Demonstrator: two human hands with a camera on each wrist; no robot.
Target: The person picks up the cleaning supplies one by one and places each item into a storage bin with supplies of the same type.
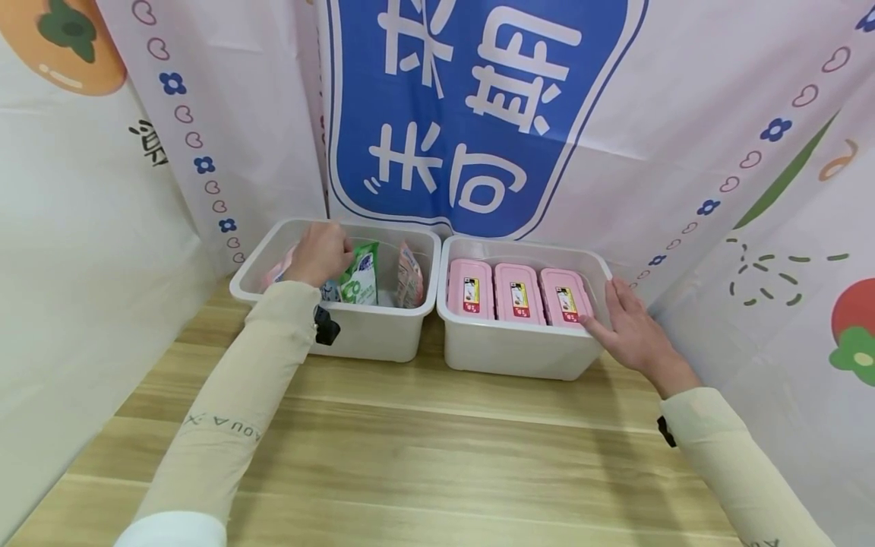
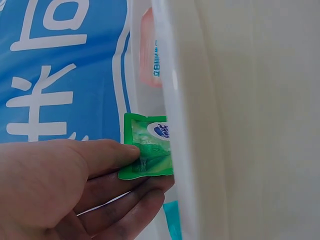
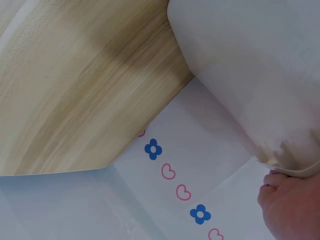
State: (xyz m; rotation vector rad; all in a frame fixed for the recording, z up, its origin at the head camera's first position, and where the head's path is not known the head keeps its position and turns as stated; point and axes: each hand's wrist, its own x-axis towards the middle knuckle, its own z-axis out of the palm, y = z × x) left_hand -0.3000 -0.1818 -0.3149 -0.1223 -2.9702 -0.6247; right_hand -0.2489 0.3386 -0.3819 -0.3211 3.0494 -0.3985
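Observation:
In the left white plastic bin, my left hand is reaching down. Its thumb and fingers pinch the edge of a green packet, which stands upright behind the bin's front wall. A pink packet leans near the right end of this bin, and another pink packet is partly hidden by the hand. My right hand holds the right front corner of the right white bin, thumb at the front rim and fingers along the side. Three pink lidded boxes stand in a row inside it.
Both bins stand side by side on a wooden table, close to the back. White printed cloth with a blue sign panel hangs behind them. Cloth walls also close in the left and right sides.

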